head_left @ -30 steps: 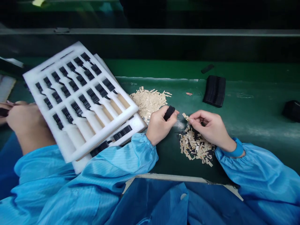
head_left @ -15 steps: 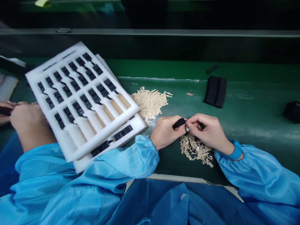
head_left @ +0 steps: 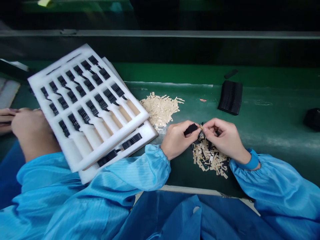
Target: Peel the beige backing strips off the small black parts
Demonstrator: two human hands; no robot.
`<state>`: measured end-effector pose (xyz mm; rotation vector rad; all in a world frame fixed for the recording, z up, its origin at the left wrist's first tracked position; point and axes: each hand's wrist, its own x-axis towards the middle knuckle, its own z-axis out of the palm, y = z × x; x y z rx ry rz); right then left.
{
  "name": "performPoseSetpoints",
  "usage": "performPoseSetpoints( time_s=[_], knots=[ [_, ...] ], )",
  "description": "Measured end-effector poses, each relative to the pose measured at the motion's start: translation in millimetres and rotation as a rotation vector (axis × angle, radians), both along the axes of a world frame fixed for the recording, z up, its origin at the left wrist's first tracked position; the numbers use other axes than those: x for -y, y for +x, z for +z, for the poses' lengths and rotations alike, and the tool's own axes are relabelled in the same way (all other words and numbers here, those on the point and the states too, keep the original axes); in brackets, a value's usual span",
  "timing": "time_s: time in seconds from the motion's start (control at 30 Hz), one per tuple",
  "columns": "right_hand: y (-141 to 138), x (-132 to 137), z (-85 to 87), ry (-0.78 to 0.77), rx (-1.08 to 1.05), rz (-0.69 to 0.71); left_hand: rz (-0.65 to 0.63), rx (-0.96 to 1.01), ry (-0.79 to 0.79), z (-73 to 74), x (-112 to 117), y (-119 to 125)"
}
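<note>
My left hand (head_left: 178, 140) is closed round a small black flat piece (head_left: 191, 129), which sticks out between thumb and forefinger. Opposite it, my right hand (head_left: 225, 137) pinches with thumb and forefinger at a tiny yellowish strip (head_left: 201, 127). The strip sits between the fingertips of both hands; whether it touches the black piece is hidden. Right under my hands lies a loose heap of small beige strips (head_left: 210, 160) with dark bits among them. A larger pile of beige strips (head_left: 162, 108) is behind my left hand.
A neat row of black pieces (head_left: 230, 97) stands at the back right, with a single black piece (head_left: 231, 73) behind it. Stacked white foam trays (head_left: 75, 58) holding black comb-like parts lie on the left. A co-worker's hand (head_left: 31, 128) is beyond them.
My right hand has risen slightly, and the yellowish strip now shows between my fingertips. The single black piece at the back has shifted a little to the right.
</note>
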<state>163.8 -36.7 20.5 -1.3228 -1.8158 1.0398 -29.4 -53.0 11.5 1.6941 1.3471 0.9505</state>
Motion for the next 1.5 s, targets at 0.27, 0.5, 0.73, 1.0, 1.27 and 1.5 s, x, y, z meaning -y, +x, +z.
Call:
performPoseSetpoints(
  time_s=[0.27, 0.5, 0.73, 1.0, 1.27, 1.5],
  knots=[
    [0, 1, 0.9, 0.040, 0.022, 0.073, 0.038, -0.091, 0.048, -2.6, -6, -5],
    [3, -7, -2.9, -0.113, -0.112, -0.121, 0.275, -0.636, 0.226, 9.2, -19, -29],
    [4, -6, -1.4, -0.055, -0.016, 0.044, -0.052, -0.167, 0.028, 10.2, -13, -20],
    [1, -2, 2.3, 0.196, 0.140, 0.075, -0.096, -0.050, -0.130, 0.3, -10, -13],
    [-1, 1, -1.5, 0.227, 0.180, 0.164, -0.103, -0.166, 0.037, 3.7, -4, -8],
    [0, 1, -3.0, 0.189, 0.155, 0.162, -0.116, -0.191, 0.063, 0.9, -3, -7]
  ],
)
